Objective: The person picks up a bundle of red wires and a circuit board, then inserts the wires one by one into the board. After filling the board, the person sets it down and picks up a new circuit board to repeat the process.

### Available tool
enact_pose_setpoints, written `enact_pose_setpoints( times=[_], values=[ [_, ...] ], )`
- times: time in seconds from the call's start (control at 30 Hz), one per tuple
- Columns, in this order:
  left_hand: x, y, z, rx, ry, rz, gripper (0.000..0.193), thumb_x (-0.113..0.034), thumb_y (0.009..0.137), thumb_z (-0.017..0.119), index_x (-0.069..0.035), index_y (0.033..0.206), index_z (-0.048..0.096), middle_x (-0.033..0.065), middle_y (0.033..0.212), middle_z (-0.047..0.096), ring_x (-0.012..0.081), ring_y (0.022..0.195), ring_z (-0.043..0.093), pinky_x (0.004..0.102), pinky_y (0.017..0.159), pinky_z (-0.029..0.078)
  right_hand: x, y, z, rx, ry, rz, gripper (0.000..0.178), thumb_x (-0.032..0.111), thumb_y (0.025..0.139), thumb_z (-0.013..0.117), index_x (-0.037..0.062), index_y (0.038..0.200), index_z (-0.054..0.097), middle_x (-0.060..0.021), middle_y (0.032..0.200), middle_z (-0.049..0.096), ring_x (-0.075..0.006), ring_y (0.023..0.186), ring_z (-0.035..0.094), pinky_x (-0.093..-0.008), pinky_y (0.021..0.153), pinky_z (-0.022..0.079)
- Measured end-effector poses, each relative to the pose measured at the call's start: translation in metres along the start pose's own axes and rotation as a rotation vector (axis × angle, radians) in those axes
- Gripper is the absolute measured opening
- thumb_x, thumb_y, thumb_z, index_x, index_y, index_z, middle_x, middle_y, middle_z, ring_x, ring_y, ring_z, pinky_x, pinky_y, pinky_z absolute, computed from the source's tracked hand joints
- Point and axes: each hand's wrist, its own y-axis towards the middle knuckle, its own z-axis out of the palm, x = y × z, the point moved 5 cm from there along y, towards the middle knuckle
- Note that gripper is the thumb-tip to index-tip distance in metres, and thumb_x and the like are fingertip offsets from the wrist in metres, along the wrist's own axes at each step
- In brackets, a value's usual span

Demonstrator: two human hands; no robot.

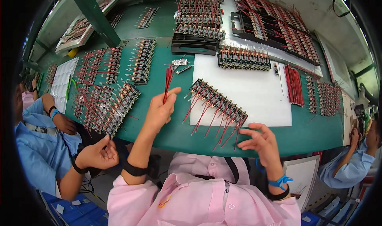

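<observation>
My left hand (160, 110) is closed around a small bundle of red wires (168, 81), which stand up out of the fist. Before me a row of small circuit boards (219, 99) lies slantwise, partly on a white foam sheet (258, 110); red wires hang from its near side toward the table edge. At the lower right end of this row is my right hand (260, 140), its fingers apart and curved. The fingertips come close to the last wires; whether they touch one I cannot tell.
Another board row (244, 59) stands on the sheet's far side, beside a black tray (195, 45) of wired boards. Red wires (293, 85) lie in a pile at the right. At the left, a co-worker's hand (99, 153) is near more board rows (121, 108) on the green table (175, 140).
</observation>
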Motion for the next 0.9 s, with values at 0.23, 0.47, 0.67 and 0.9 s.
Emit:
enact_pose_setpoints(
  times=[0.23, 0.47, 0.67, 0.9],
  values=[
    [0.001, 0.020, 0.015, 0.066, 0.022, -0.071, 0.041, -0.026, 0.084, 0.040, 0.006, 0.110, 0.041, -0.0079, 0.045, 0.025, 0.0021, 0.035, 0.022, 0.0191, 0.031, 0.022, -0.007, 0.009, 0.002, -0.015, 0.038, 0.001, 0.034, 0.012, 0.080, 0.045, -0.0028, 0.107, 0.032, -0.0226, 0.094, 0.053, -0.0271, 0.063, 0.059, -0.0274, 0.055, 0.049],
    [0.005, 0.027, 0.022, 0.079, -0.019, -0.096, 0.042, -0.025, 0.084, 0.040, 0.006, 0.111, 0.040, -0.0075, 0.044, 0.026, 0.0027, 0.034, 0.024, 0.0190, 0.030, 0.024, -0.007, 0.010, 0.005, -0.029, 0.243, 0.046, 0.033, 0.011, 0.079, 0.046, -0.0041, 0.106, 0.033, -0.0211, 0.090, 0.053, -0.0266, 0.061, 0.059, -0.0281, 0.054, 0.049],
    [0.004, 0.028, 0.021, 0.102, -0.027, -0.082, 0.040, -0.025, 0.084, 0.039, 0.006, 0.109, 0.041, -0.0070, 0.044, 0.027, 0.0026, 0.035, 0.024, 0.0183, 0.030, 0.025, -0.010, 0.016, 0.005, -0.049, 0.283, 0.064, 0.027, 0.010, 0.079, 0.046, -0.0054, 0.100, 0.039, -0.0182, 0.084, 0.055, -0.0241, 0.058, 0.058, -0.0278, 0.052, 0.048],
    [0.007, 0.027, 0.020, 0.098, -0.041, -0.129, 0.042, -0.025, 0.084, 0.039, 0.008, 0.111, 0.039, -0.0065, 0.043, 0.027, 0.0024, 0.034, 0.024, 0.0180, 0.030, 0.024, -0.009, 0.019, 0.010, -0.073, 0.251, 0.053, 0.013, 0.006, 0.078, 0.046, -0.0048, 0.085, 0.046, -0.0150, 0.075, 0.054, -0.0179, 0.051, 0.055, -0.0267, 0.050, 0.048]
  ],
)
